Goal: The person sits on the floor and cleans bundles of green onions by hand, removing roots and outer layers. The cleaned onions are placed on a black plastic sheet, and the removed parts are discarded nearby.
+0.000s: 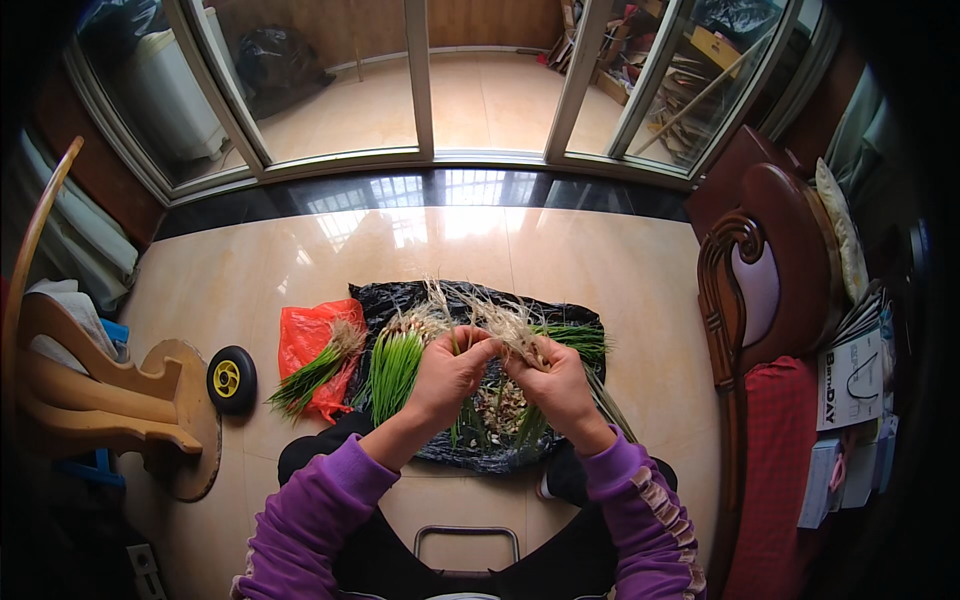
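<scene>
Over a black plastic bag (382,296) on the floor, my right hand (551,379) is closed around a bunch of dry, pale, rooty plant ends (514,326). My left hand (454,371) is beside it, its thumb and fingers pinched on a thin stalk. Left of my left hand lies a bundle of green onion-like stalks (394,371) with pale bulbs and roots towards the window side. More green stalks (577,339) lie behind my right hand. Below my hands are loose peelings and small bulbs (501,409). A smaller rooted green bunch (319,369) rests on a red plastic bag (294,330).
A black wheel with a yellow hub (231,379) stands beside a curved wooden furniture base (176,420) on the left. A carved wooden chair (720,315) and red checked cloth (776,450) are on the right. Glass sliding doors (491,157) stand beyond the bag.
</scene>
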Available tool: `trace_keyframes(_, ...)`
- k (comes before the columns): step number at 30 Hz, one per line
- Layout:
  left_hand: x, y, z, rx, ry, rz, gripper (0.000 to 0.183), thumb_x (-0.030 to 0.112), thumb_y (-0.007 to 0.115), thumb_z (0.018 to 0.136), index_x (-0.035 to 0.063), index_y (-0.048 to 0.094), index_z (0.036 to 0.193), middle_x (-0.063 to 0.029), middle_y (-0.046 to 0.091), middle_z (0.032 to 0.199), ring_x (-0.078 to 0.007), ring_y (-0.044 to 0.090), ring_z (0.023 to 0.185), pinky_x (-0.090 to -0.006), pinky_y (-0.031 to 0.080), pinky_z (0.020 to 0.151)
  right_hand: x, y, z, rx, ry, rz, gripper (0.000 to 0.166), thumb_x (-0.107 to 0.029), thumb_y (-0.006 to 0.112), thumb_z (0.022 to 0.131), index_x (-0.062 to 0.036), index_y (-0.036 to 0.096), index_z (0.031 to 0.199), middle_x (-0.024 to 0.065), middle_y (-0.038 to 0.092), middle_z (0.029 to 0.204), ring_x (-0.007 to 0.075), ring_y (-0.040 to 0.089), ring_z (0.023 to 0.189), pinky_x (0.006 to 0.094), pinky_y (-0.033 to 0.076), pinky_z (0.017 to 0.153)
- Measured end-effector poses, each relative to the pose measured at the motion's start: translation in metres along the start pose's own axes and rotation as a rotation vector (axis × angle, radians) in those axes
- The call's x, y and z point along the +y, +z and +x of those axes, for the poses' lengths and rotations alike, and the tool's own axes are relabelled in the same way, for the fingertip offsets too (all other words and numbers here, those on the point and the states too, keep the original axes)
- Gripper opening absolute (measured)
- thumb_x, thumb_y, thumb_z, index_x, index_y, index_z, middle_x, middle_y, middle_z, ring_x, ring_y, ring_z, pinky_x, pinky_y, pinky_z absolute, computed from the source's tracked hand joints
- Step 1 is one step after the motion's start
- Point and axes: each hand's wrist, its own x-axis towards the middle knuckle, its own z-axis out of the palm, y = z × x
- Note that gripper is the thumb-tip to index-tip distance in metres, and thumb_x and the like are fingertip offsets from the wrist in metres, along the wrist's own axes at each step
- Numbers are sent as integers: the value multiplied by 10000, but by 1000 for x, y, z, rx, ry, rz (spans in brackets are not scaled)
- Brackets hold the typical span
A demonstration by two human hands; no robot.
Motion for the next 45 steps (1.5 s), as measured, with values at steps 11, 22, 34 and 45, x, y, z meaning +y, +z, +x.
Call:
trace_keyframes(11,5,-5,-2,-166,-223,-118,131,125,604,775,96,517,868,59,494,671,-3,365,476,-145,249,394,-2,-16,2,25,159,187,125,-123,606,766,-68,510,711,-51,447,561,27,381,432,178,319,398)
trace_keyframes(22,6,-1,-7,-252,-358,-86,225,74,643,725,85,524,916,56,507,673,-1,379,488,-139,256,404,3,-21,6,195,9,237,52,-12,528,757,-37,484,749,-9,464,564,62,417,422,193,342,388)
trace_keyframes(34,9,1,-12,-285,-356,-11,190,66,645,722,59,544,883,50,496,650,-3,347,459,-141,247,397,-8,-54,12,279,97,557,66,16,521,733,-38,502,698,16,474,615,75,385,482,214,339,415)
trace_keyframes(45,9,-2,-11,-217,-274,-35,129,114,614,767,44,553,855,4,545,689,9,348,432,-129,240,368,-16,-43,-5,122,85,67,76,-107,623,758,-53,577,786,-57,464,561,22,359,402,172,282,363)
